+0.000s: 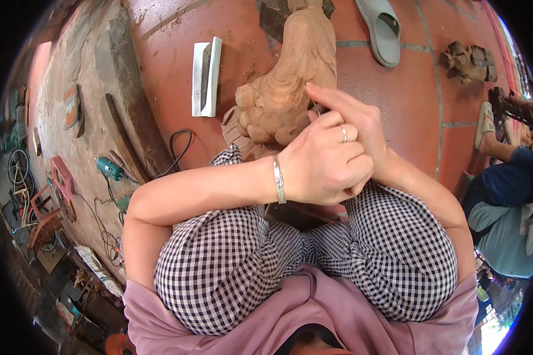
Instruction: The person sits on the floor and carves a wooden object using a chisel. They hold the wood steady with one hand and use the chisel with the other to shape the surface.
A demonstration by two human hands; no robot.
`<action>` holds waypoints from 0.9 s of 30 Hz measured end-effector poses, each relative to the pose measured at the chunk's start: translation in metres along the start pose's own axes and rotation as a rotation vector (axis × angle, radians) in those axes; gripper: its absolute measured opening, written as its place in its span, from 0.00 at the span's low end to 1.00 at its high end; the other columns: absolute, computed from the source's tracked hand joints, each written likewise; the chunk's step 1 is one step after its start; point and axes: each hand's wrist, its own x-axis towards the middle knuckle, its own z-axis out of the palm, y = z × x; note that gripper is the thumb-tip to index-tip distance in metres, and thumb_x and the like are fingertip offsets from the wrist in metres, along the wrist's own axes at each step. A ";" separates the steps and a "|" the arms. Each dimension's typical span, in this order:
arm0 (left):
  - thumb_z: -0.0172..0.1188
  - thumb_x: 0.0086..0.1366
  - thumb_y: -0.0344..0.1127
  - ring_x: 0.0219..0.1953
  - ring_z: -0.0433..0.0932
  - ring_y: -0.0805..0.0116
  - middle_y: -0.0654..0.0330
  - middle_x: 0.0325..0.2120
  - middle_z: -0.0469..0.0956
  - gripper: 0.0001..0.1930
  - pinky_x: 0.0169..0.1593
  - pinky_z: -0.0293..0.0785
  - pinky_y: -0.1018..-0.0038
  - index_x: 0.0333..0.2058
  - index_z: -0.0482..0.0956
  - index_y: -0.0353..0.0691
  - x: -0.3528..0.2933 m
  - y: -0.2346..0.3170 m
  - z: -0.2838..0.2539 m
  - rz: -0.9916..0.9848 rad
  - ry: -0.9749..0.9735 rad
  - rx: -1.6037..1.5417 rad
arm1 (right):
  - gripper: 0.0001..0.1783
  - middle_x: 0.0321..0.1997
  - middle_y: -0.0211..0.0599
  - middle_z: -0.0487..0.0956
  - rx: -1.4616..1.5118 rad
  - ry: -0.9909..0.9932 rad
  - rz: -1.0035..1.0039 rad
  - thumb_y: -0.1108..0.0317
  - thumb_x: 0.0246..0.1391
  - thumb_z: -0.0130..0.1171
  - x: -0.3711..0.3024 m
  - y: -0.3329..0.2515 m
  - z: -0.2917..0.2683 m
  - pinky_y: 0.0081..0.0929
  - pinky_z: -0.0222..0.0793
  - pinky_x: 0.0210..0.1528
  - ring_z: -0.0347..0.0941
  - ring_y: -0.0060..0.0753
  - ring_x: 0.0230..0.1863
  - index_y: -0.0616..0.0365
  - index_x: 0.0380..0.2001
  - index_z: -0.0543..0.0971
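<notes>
A carved wooden figure (305, 65) lies in front of me on the tiles, with flowing folds and a cluster of rounded lobes at its near left end. My left hand (326, 158), with a ring and a bracelet, is closed in a fist just short of the carving; its contents are hidden. Behind and against it, my right hand (358, 121) reaches forward, its index fingertip at the carving's right side. A small piece of a thin metal tool (318, 108) shows between the right hand's fingers; the rest is covered.
A white folded sheet with a dark strip (206, 77) lies left of the carving. A grey slipper (385, 32) and a rough wood chunk (469, 61) lie beyond. On the left are a long wooden slab (92, 65), a green power tool (108, 168) and cables. Another person (503, 201) sits at right.
</notes>
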 end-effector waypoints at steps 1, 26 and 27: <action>0.69 0.43 0.32 0.23 0.67 0.66 0.66 0.18 0.68 0.13 0.34 0.65 0.69 0.19 0.70 0.44 -0.003 0.004 0.000 -0.022 -0.011 -0.014 | 0.25 0.47 0.51 0.84 -0.055 -0.003 -0.029 0.66 0.47 0.62 -0.004 0.002 0.002 0.34 0.82 0.46 0.83 0.49 0.48 0.62 0.50 0.81; 0.70 0.47 0.30 0.18 0.64 0.66 0.65 0.14 0.63 0.17 0.26 0.65 0.70 0.14 0.66 0.43 -0.031 -0.010 -0.037 0.121 -0.011 -0.203 | 0.23 0.26 0.24 0.72 -0.480 0.046 -0.264 0.63 0.33 0.70 0.003 -0.005 0.013 0.26 0.69 0.24 0.70 0.27 0.25 0.52 0.40 0.85; 0.70 0.47 0.29 0.18 0.64 0.66 0.64 0.14 0.63 0.17 0.26 0.65 0.69 0.14 0.66 0.43 -0.036 -0.008 -0.040 0.117 -0.020 -0.206 | 0.24 0.25 0.25 0.72 -0.481 0.026 -0.252 0.63 0.32 0.70 0.003 -0.007 0.015 0.26 0.69 0.24 0.71 0.27 0.25 0.53 0.40 0.85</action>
